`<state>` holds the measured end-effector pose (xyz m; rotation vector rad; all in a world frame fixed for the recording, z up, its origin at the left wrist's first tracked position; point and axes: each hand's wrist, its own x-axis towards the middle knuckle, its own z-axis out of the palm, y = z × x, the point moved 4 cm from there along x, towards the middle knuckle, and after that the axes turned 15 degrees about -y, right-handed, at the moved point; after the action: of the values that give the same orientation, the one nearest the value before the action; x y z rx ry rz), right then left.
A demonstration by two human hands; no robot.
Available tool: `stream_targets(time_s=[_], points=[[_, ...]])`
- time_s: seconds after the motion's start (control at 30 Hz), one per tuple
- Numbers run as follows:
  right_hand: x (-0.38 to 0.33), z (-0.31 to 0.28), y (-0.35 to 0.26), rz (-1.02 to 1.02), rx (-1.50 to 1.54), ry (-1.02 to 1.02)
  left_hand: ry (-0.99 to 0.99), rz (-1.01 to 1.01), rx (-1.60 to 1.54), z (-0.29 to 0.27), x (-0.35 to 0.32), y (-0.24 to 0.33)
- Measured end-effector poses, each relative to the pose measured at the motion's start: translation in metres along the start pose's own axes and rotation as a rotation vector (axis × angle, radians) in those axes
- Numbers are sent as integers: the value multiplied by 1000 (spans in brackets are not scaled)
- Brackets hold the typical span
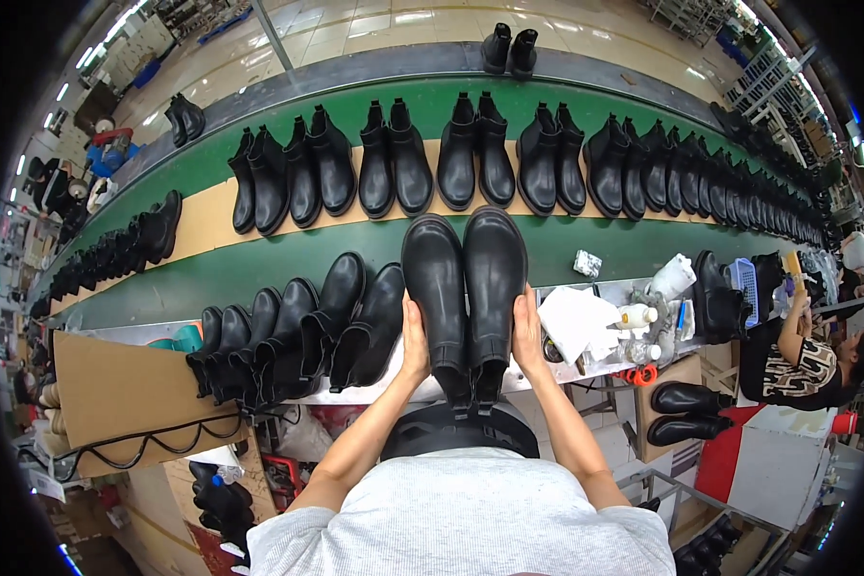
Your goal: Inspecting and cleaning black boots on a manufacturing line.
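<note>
A pair of black ankle boots is held up side by side in front of me, toes pointing away and pull tabs toward my body. My left hand (pixel 414 338) presses on the outer side of the left boot (pixel 435 278). Against the outer side of the right boot (pixel 495 274) lies my right hand (pixel 527 332). The two boots touch each other between my palms, above the near edge of the white worktable (pixel 403 389). Just left of my left hand, several more black boots (pixel 341 288) stand in a row on that table.
Beyond the table runs a green conveyor (pixel 374 252) with cardboard strips carrying many pairs of boots (pixel 395 158). White cloth (pixel 578 322), bottles (pixel 636 315) and a blue basket (pixel 744 286) are on the right. A co-worker (pixel 804 370) sits far right. A cardboard sheet (pixel 130 398) stands left.
</note>
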<state>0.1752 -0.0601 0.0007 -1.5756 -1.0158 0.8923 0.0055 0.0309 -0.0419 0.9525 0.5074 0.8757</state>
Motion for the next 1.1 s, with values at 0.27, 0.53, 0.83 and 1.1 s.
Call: stream_targets(time_s=[0.27,0.53,0.83,1.1], points=[[-7,3,49,-9,1222,-488,-161,-430,-787,-5,-5,20],[-42,-1,106,-100,-2,-211,-122,-494,-706,-5,2,21],[9,-39,-12,-39,-351,85,-214,-330,542,-15,12,68],[22,-54,4,206,-254,-4,-476,-532,74,2,25,85]])
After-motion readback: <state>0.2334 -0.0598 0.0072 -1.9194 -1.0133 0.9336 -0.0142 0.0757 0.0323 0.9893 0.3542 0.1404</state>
